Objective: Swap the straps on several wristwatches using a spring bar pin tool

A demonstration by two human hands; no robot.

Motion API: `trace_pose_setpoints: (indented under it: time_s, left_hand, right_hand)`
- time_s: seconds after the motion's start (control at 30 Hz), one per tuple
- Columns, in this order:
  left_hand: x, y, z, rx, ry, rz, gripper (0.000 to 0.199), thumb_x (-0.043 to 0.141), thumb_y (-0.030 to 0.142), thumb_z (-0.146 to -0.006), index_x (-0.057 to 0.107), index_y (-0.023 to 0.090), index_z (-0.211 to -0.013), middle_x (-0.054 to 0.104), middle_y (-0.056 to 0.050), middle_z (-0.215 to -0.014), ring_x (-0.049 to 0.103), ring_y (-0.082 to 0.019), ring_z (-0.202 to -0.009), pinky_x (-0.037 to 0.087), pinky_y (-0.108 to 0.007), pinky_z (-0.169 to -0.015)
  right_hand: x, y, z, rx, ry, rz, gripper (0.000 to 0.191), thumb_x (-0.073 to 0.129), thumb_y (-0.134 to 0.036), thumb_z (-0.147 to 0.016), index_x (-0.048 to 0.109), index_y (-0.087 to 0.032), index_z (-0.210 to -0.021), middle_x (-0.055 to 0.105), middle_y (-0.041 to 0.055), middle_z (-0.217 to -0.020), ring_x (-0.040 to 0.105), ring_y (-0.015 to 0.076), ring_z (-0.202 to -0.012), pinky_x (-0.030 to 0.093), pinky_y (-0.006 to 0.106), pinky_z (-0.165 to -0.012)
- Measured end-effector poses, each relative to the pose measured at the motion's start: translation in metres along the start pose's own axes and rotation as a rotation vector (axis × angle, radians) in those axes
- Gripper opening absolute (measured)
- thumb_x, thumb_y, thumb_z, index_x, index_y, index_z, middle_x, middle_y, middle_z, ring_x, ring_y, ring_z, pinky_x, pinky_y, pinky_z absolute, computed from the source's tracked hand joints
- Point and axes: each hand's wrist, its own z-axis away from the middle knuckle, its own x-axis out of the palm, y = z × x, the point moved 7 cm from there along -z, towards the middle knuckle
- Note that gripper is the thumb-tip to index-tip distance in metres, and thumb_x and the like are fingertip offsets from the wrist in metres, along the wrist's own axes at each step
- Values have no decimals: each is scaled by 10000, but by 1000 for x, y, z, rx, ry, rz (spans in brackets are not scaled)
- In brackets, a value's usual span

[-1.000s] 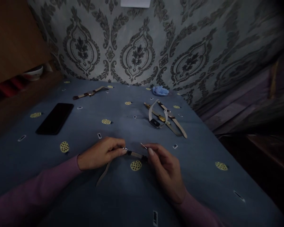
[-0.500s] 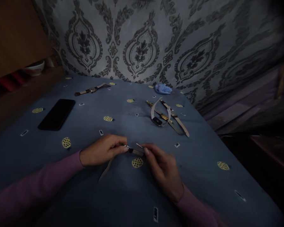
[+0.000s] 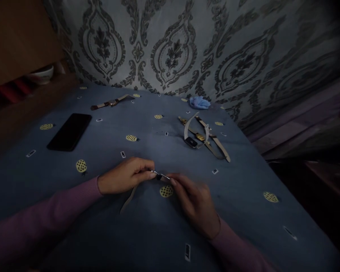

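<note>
My left hand (image 3: pixel 126 176) pinches a wristwatch by its case, most of which the fingers hide. One pale strap (image 3: pixel 128 200) of this watch hangs down below the hand. My right hand (image 3: pixel 197 202) is closed on a thin metal tool (image 3: pixel 164 176), whose tip points left at the watch beside the left fingertips. A short piece of strap with a dark end shows just under the tool. Whether the tip touches the watch cannot be made out.
A black phone (image 3: pixel 70 132) lies at the left. One watch (image 3: pixel 112 103) rests at the back left. Several watches, one with a white band (image 3: pixel 191 142), sit at the back right near a crumpled blue cloth (image 3: pixel 199 102). A patterned wall (image 3: pixel 141 71) stands behind.
The tool in my right hand has swung from pointing up and left to lying lower, with its tip nearer the watch. The whole view has shifted slightly.
</note>
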Motion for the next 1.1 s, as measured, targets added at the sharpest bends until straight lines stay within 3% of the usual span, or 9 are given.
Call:
trace_pose_setpoints:
  time_s: [0.6, 1.1]
  left_hand:
    - [0, 2, 0, 0, -5, -10, 240, 475, 310, -932, 600, 141, -815, 433, 47, -625, 377, -93, -571, 336, -211, -555]
    - [1, 2, 0, -31, -27, 1, 256, 459, 331, -926, 584, 141, -806, 426, 45, -624, 364, -93, -565, 323, -208, -543]
  right_hand:
    - [0, 0, 0, 24, -20, 27, 256, 438, -233, -990, 684, -170, -1018, 717, 16, -686, 661, 127, -555, 497, 218, -550]
    - [1, -2, 0, -42, -5, 47, 231, 446, -219, -996, 670, -180, -1038, 732, 22, -726, 667, 130, -558, 494, 220, -542]
